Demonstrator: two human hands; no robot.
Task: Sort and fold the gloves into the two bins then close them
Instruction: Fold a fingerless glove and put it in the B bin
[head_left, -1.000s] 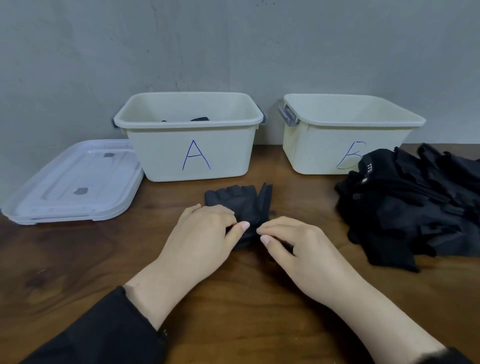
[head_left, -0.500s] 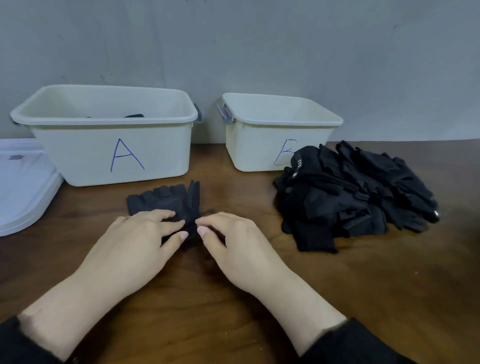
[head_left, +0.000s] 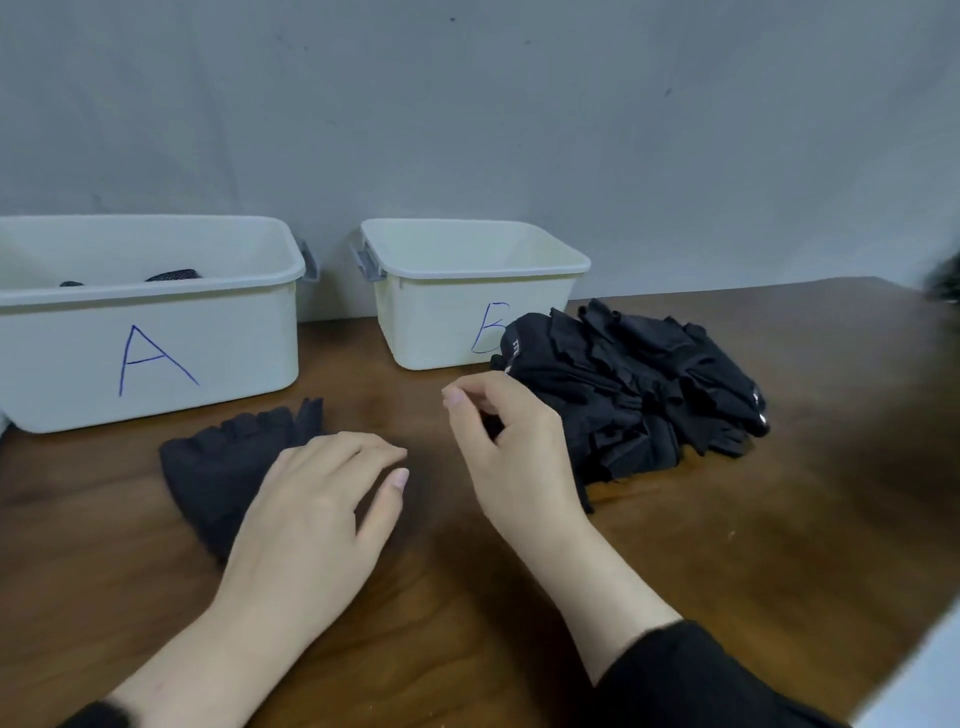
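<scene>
right hand (head_left: 511, 457) lifted off glove (head_left: 223, 467); its finger ends point toward bin a (head_left: 156, 358)

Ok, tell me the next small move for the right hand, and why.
Probably reach on to the glove pile and pinch the nearest glove. The right hand hangs empty at the pile's near edge, while the left hand rests on the folded glove by bin A; bin B shows nothing inside.
</scene>
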